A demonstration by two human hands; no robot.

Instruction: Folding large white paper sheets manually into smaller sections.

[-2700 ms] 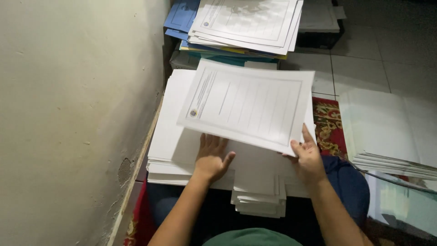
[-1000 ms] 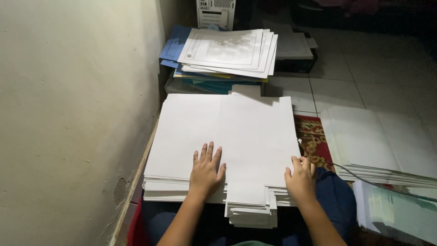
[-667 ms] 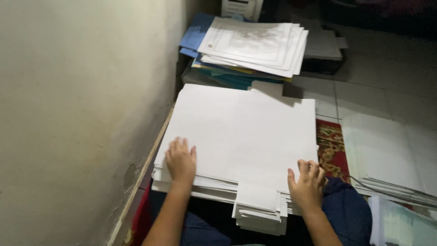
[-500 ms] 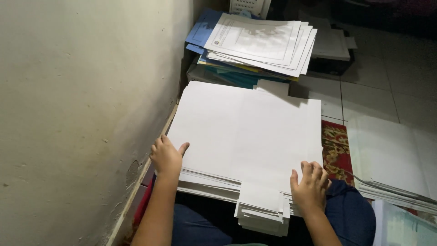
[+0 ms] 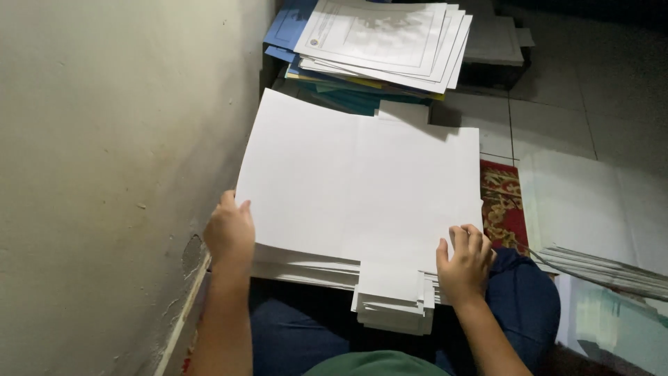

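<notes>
White paper stack point(image 5: 358, 188) rests on the lap between both hands. Left hand point(image 5: 228, 233) grips its left edge; right hand point(image 5: 465, 261) presses flat on its right corner.

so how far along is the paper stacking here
Looks midway. Done: a thick stack of blank white sheets lies squared on the lap, with a narrower white bundle beneath. In hand: the left hand grips the stack's left edge, and the right hand presses its near right corner. Left: a printed pile on blue folders beyond, and loose white sheets on the floor tiles.
</notes>
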